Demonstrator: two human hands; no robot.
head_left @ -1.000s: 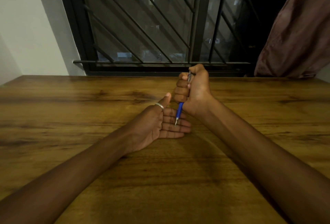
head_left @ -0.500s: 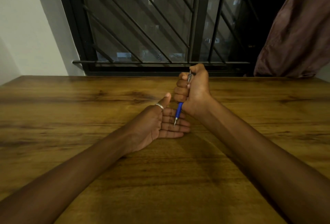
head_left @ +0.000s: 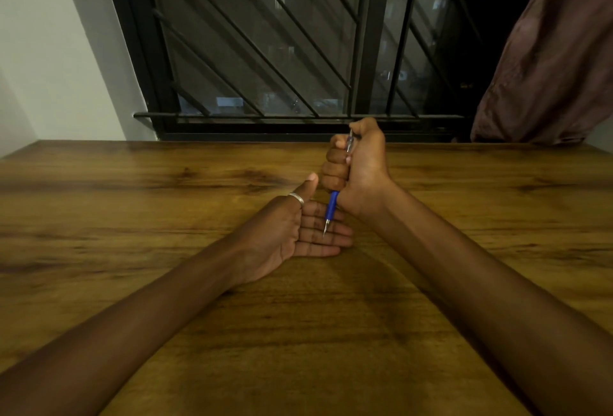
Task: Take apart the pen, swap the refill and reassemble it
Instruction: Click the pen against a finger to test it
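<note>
A wooden tabletop [head_left: 132,216] fills the lower view, its far edge running under a dark barred window [head_left: 265,50], with a brownish curtain [head_left: 557,50] hanging past the far right corner. Both bare forearms reach in from the near edge toward the middle of the tabletop. The left hand [head_left: 292,233] lies on its side there, palm turned up and toward the right, fingers [head_left: 325,239] stretched out flat and open, thumb raised, holding nothing. A silver ring [head_left: 296,198] sits on that thumb. The right hand [head_left: 358,166] is just beyond it, toward the far edge, its fingers closed in a fist around the pen [head_left: 331,206], which stands nearly upright. The blue grip section and metal tip stick out below the fist, the tip pointing down at the left fingers, touching or just above them; I cannot tell which
</note>
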